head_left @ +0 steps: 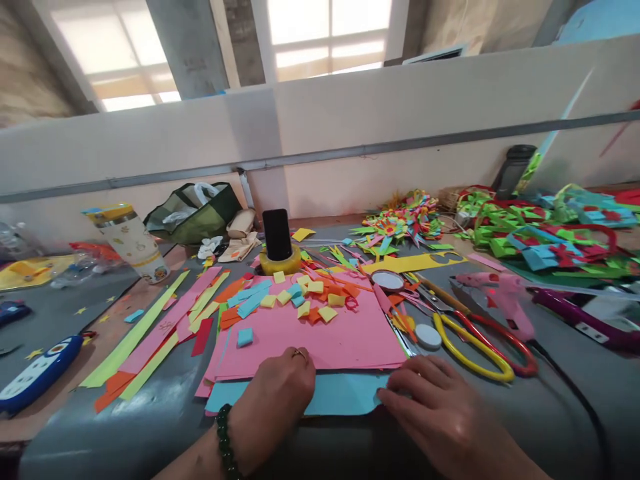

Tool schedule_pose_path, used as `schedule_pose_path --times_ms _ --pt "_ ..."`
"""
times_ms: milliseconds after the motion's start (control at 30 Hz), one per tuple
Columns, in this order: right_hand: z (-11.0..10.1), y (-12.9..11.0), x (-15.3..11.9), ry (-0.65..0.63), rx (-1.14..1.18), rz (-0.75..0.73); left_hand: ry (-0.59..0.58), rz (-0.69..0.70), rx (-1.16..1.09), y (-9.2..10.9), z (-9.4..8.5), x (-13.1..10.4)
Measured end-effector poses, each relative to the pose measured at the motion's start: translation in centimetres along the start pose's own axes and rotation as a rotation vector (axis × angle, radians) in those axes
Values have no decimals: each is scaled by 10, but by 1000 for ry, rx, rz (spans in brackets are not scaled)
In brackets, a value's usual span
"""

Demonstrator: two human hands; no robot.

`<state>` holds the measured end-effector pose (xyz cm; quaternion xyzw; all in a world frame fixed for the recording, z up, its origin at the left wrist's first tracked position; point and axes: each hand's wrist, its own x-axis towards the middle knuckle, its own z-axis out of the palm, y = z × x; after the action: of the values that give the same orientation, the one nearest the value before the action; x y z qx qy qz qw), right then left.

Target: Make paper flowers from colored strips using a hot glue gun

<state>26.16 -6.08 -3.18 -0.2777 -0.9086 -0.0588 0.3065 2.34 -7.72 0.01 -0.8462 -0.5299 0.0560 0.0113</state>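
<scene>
My left hand (285, 387), with a dark bead bracelet and a ring, rests closed on the stacked paper; its fingertips are hidden under the knuckles. A light blue paper sheet (345, 395) sticks out toward me from beneath pink sheets (325, 343). At the blue sheet's right corner, my right hand (430, 393) pinches the edge between thumb and fingers, and the corner curves up slightly. On the pink paper lie several folded yellow paper squares (327, 313), a folded blue square (245, 337) and orange and blue scraps.
Yellow-handled scissors (473, 347) and red-handled scissors (520, 353) lie right, near a pink glue gun (500, 293). A phone (277, 235) stands in a yellow holder. Paper strips (155, 333), a tumbler (133, 243) and a blue cutter (43, 373) are left. Paper crafts (545, 233) pile up at back right.
</scene>
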Motion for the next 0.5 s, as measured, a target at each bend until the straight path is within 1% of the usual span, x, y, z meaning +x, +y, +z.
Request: schedule_pose_path --times_ms 133,233,300,400,500 --pt "5 3 5 37 -40 -21 67 27 -2 0 -2 -1" --pt "6 5 10 62 -58 -40 87 64 11 2 -4 -5" --pt "5 7 12 53 -66 -43 94 78 12 2 -4 -8" --pt "4 9 13 48 -98 -29 119 101 0 1 0 -11" --pt "2 5 10 69 -168 -26 152 102 -6 0 9 -12"
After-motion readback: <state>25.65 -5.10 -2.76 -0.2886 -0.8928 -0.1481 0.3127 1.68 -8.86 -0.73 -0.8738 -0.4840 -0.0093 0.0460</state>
